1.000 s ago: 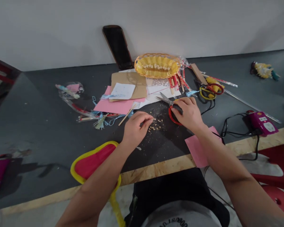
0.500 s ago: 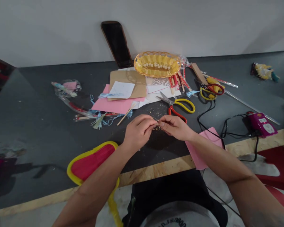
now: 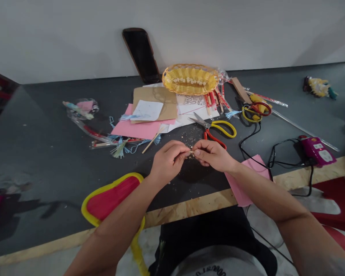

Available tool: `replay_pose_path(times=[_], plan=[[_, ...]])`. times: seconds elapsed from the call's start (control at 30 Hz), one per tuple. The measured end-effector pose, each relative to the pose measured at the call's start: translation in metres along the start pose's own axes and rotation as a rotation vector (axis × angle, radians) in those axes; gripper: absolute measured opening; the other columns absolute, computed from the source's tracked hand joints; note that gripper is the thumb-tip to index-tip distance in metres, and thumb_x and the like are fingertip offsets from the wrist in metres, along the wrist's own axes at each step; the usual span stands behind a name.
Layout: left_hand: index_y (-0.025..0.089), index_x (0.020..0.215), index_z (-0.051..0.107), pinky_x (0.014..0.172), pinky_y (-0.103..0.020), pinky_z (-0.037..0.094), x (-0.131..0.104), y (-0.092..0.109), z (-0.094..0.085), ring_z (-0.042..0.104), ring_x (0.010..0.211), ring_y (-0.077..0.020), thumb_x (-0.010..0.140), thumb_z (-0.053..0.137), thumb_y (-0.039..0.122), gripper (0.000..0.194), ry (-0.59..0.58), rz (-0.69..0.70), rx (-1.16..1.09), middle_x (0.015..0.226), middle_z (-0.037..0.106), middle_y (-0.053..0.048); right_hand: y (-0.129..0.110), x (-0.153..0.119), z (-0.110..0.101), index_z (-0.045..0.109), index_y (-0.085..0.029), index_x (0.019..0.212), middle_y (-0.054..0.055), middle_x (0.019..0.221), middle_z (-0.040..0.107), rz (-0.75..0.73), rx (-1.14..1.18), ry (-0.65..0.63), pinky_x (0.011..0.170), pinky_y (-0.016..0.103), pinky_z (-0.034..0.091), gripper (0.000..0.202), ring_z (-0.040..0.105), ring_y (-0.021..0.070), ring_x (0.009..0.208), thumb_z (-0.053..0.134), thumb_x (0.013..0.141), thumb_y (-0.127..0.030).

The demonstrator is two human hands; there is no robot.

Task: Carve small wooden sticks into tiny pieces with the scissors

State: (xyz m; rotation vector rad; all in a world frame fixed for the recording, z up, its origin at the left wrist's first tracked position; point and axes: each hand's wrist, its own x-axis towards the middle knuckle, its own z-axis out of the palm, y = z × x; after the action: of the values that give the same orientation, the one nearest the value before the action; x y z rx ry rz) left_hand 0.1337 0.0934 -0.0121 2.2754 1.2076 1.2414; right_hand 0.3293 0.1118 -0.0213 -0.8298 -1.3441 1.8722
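My left hand and my right hand meet over the dark table, fingertips almost touching. Between them they pinch a small pale stick-like piece, mostly covered by the fingers. Small light crumbs are scattered on the table behind and below the fingertips. Just beyond my right hand lie scissors with one yellow and one red handle, blades partly apart. A thin wooden stick rests to the left, beside blue tassels.
A yellow woven basket holding small pale bits stands at the back, near a phone leaning on the wall. Pink paper, brown card and red-wrapped sticks lie around it. A cabled purple box sits right; a yellow-edged red pad left.
Both hands stay in nearly the same place, still pinching the small pale piece, which shows slightly more between the fingertips. Nothing else on the table has visibly moved.
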Motion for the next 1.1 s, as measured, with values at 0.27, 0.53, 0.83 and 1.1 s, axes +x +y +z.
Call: replay_pose_path(times=[0.27,0.53,0.83,1.1], plan=[[0.02,0.085,0.071,0.073,-0.025,0.056,-0.0004,0.0008,-0.0009,0.07,0.079,-0.0148,0.092,0.065,0.021,0.01,0.002,-0.035,-0.056,0.084,0.074,-0.005,-0.0029,0.0,0.003,0.06,-0.017,0.082,-0.007,0.062,0.052,0.003,0.087,-0.01,0.04,0.016,0.031,0.041,0.041,0.0035,0.048,0.078,0.08,-0.054],[0.02,0.083,0.07,0.072,-0.025,0.054,-0.0004,0.0049,0.0006,0.069,0.077,-0.0137,0.092,0.065,0.021,0.01,0.033,-0.041,-0.089,0.082,0.073,-0.004,-0.0003,0.0001,0.0047,0.058,-0.018,0.082,-0.008,0.062,0.052,-0.005,0.155,-0.024,0.04,0.016,0.03,0.04,0.04,0.0027,0.047,0.079,0.08,-0.051],[0.02,0.083,0.07,0.07,-0.027,0.053,0.0008,0.0063,-0.0014,0.066,0.076,-0.0153,0.091,0.064,0.025,0.011,0.04,-0.215,-0.131,0.082,0.072,-0.004,0.0001,0.0021,0.0036,0.062,-0.017,0.085,-0.007,0.064,0.055,-0.019,0.128,0.031,0.044,0.018,0.035,0.039,0.044,0.0038,0.048,0.081,0.077,-0.051],[0.02,0.085,0.071,0.068,-0.026,0.051,0.0005,0.0033,-0.0005,0.063,0.074,-0.0143,0.089,0.066,0.026,0.009,0.0,-0.253,-0.199,0.083,0.072,-0.003,0.0011,0.0036,0.0007,0.063,-0.017,0.083,-0.006,0.065,0.056,-0.033,0.005,0.056,0.045,0.019,0.036,0.039,0.044,0.0041,0.048,0.078,0.079,-0.053]])
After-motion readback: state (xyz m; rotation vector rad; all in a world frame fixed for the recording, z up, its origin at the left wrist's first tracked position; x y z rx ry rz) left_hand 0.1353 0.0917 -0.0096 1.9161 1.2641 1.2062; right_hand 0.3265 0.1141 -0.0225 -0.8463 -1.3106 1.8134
